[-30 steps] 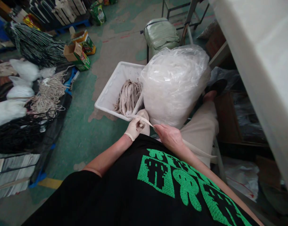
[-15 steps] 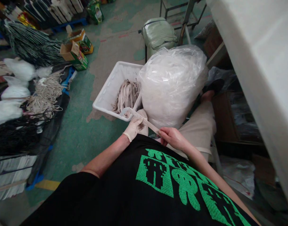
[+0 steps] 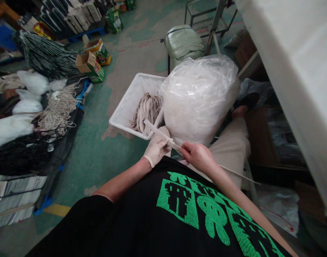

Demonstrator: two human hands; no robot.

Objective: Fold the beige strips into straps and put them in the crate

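Note:
My left hand [image 3: 157, 147], in a pale thin glove, is closed round a flat white strip [image 3: 152, 127]. One end of the strip sticks out over the near corner of a white plastic bin [image 3: 123, 103]. My bare right hand [image 3: 197, 155] grips a thin pale rod [image 3: 239, 174], whose tail runs out behind the wrist to the right. A fine, wire-like length spans the short gap between my hands and meets the strip's near end. Whether it enters the strip is too small to tell. Inside the bin lies a bundle of greyish-beige strips [image 3: 147, 110].
A big clear bag of white material [image 3: 198, 96] stands against the bin, close to my right leg [image 3: 231, 146]. A white-topped table [image 3: 294, 57] rises at the right. Cord bundles [image 3: 56, 107] and open cartons [image 3: 91, 66] sit on the left.
The strip's far end curled over before; now it is straighter and shorter beyond my glove. The rod's tail now shows behind my right hand. The whole view has shifted slightly.

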